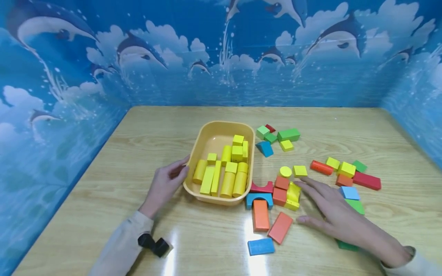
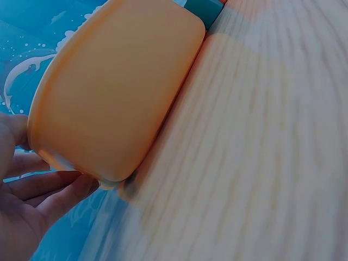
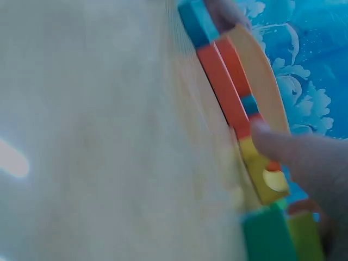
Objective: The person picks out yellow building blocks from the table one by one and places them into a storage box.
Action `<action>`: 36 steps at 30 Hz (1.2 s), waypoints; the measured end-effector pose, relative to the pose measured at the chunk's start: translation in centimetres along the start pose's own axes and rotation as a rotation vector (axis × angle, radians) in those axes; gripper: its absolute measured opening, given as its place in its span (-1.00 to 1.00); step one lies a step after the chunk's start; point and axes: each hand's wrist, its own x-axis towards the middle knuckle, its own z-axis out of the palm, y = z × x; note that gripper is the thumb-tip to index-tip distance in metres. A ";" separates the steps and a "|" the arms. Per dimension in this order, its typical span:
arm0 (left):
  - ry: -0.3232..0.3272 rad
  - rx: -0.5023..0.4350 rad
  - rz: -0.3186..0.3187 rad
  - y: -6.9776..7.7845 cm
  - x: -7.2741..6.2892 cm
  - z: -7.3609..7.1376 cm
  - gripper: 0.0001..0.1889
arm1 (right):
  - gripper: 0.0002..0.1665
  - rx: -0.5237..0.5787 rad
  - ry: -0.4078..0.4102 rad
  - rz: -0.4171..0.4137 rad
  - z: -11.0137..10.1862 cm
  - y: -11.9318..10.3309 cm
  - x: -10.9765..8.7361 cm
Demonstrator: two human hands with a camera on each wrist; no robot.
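My left hand [image 1: 167,186] holds the left side of a tan plastic bin [image 1: 210,130]. In the left wrist view, the fingers lie against the bin's outer wall [image 2: 119,92] near one corner. Inside the bin stand and lie yellow cylinders [image 1: 227,184], cubes [image 1: 237,153] and long blocks [image 1: 207,180]. My right hand [image 1: 335,209] is spread over the loose blocks, thumb apart from the fingers, holding nothing. Its fingertips are close to a yellow square block [image 1: 299,171] and yellow pieces [image 1: 292,193]; contact is unclear. The right wrist view is blurred.
Red cubes [image 1: 281,182], a blue arch [image 1: 259,200], orange blocks [image 1: 260,215] and a blue block [image 1: 261,246] lie right of the bin. Green blocks [image 1: 288,134] are farther back. More mixed blocks, including a red bar [image 1: 366,180], lie at the right. Dolphin-print backdrops border the table.
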 end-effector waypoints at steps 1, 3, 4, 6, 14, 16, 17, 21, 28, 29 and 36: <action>0.001 0.001 0.001 0.0 0.0 0.0 -0.62 | -0.03 -0.012 0.023 0.001 0.3 -0.1 0.0; 0.003 0.001 0.007 0.0 0.0 -0.1 -0.62 | -0.03 -0.044 0.073 -0.006 0.9 -0.2 0.1; 0.005 0.002 0.011 0.0 0.1 -0.1 -0.62 | -0.03 -0.060 0.095 -0.013 1.2 -0.2 0.2; 0.008 0.003 0.015 0.1 0.0 -0.2 -0.62 | -0.04 -0.086 0.121 -0.024 1.7 -0.2 0.6; 0.011 0.002 0.033 0.0 0.0 -0.1 -0.63 | -0.16 -0.099 0.145 -0.022 2.4 -0.4 2.6; 0.010 0.000 0.030 -0.1 -0.1 -0.1 -0.63 | -0.18 -0.088 0.143 -0.021 2.4 -0.4 3.1; 0.011 0.000 0.027 -0.1 -0.1 0.0 -0.63 | -0.18 -0.082 0.139 -0.021 2.4 -0.3 3.3; 0.018 -0.006 0.021 -0.2 -0.1 0.1 -0.63 | -0.14 -0.014 0.104 0.006 2.2 -0.1 4.1; 0.009 -0.017 0.034 -0.1 -0.1 0.2 -0.63 | -0.03 0.101 0.064 0.039 1.2 -0.1 4.6; 0.009 -0.015 0.034 -0.1 -0.1 0.2 -0.63 | -0.03 0.100 0.065 0.032 1.1 -0.1 4.7; 0.019 -0.016 0.028 -0.1 -0.1 0.0 -0.63 | -0.04 0.089 0.067 -0.021 0.0 -0.4 5.5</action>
